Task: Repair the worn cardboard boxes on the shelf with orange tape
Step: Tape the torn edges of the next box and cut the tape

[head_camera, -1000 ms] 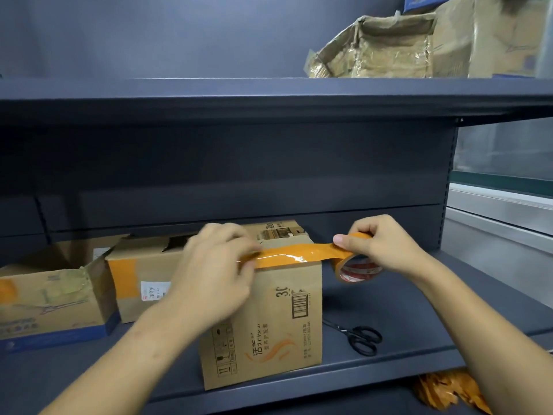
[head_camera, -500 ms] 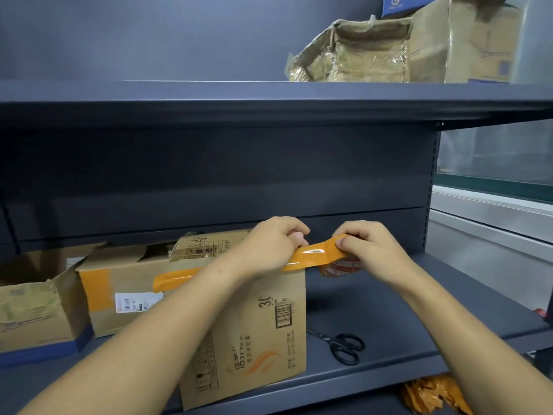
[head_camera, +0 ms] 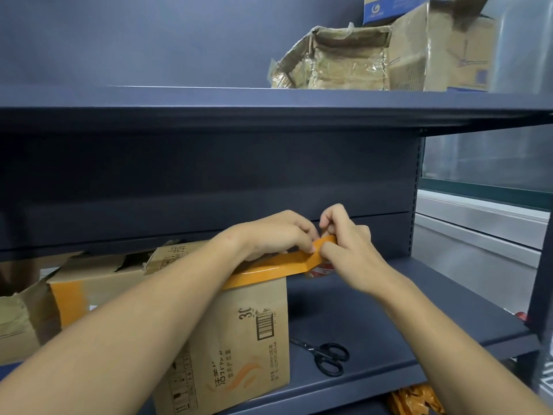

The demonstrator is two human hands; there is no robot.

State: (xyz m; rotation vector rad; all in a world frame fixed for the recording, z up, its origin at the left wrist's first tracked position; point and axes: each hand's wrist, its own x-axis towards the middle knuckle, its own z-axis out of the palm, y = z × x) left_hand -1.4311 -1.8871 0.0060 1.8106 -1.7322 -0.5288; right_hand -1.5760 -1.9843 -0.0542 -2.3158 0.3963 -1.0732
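Observation:
A brown cardboard box [head_camera: 239, 339] with a barcode and printed text stands on the dark shelf [head_camera: 374, 333]. A strip of orange tape [head_camera: 269, 269] runs along its top edge to the right corner. My left hand [head_camera: 275, 235] presses and pinches the strip at that corner. Just to the right, my right hand [head_camera: 344, 244] pinches the same strip, and the tape roll [head_camera: 320, 269] shows only as a sliver under its palm. The two hands touch at the fingertips.
Black scissors [head_camera: 326, 356] lie on the shelf right of the box. A second box with orange tape [head_camera: 89, 292] and a crumpled one [head_camera: 18, 322] stand to the left. Worn boxes [head_camera: 338, 58] sit on the upper shelf. Orange scraps [head_camera: 416, 399] lie below.
My left hand slid right along the tape to the box's right corner. My right hand drew in to meet it, so the free stretch of tape is short now.

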